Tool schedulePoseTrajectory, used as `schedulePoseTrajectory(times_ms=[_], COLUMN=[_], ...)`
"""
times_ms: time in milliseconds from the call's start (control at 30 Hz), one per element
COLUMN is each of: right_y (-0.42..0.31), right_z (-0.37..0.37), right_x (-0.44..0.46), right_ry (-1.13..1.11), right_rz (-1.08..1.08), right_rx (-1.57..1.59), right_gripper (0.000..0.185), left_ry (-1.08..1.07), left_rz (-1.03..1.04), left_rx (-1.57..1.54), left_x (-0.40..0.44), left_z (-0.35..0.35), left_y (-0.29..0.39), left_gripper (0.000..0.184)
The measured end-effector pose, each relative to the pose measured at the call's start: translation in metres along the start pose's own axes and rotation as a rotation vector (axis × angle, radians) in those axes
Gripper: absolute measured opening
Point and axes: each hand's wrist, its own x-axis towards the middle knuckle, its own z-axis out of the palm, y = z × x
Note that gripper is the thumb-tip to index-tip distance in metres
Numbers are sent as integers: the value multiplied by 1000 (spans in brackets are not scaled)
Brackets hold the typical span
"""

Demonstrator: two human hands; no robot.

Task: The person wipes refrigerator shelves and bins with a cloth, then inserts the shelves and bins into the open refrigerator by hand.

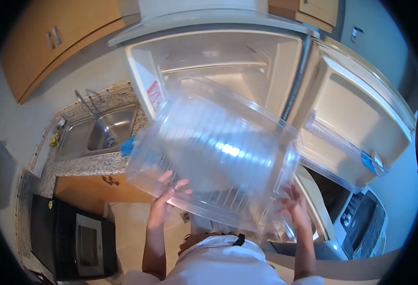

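Note:
A large clear plastic refrigerator drawer [218, 149] is held up, tilted, in front of the open freezer compartment [213, 69]. My left hand [163, 202] grips its near left edge, fingers curled over the rim. At the near right corner, my right hand [294, 206] has its bent fingers on the side of the drawer; they are slightly blurred. Through the plastic, the wire-like bars of a rack [228, 198] can be seen below. The drawer hides the lower part of the refrigerator.
To the right the freezer door [361, 109] hangs open, with door shelves [337, 137] on its inner side. A steel sink [109, 130] sits in the granite counter at left. Below it stands a black oven [73, 237]. A washing machine [363, 221] is at lower right.

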Motion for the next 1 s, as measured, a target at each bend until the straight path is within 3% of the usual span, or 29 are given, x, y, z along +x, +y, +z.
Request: schedulePoseTrajectory(times_ms=[100, 200, 267, 400, 633, 1000], right_y=[-4, -2, 2, 26, 29, 20], right_z=[-18, -27, -27, -22, -20, -25], right_x=[34, 54, 54, 41, 43, 71], right_ry=[-30, 4, -121, -210, -23, 1], right_rz=[-28, -9, -161, -185, -283, -576], right_rx=[-136, -43, 298, 187, -34, 87], right_gripper=[64, 60, 64, 66, 68, 54], left_ry=[-20, 34, 125, 190, 233, 235], left_rz=[-35, -8, 48, 71, 46, -96], left_rx=[-59, -103, -182, -157, -100, -357], left_x=[1, 3, 3, 10, 27, 59], left_z=[6, 10, 17, 29, 42, 35], left_y=[-16, -32, -40, -48, -56, -86], left_gripper=[58, 58, 55, 55, 54, 48])
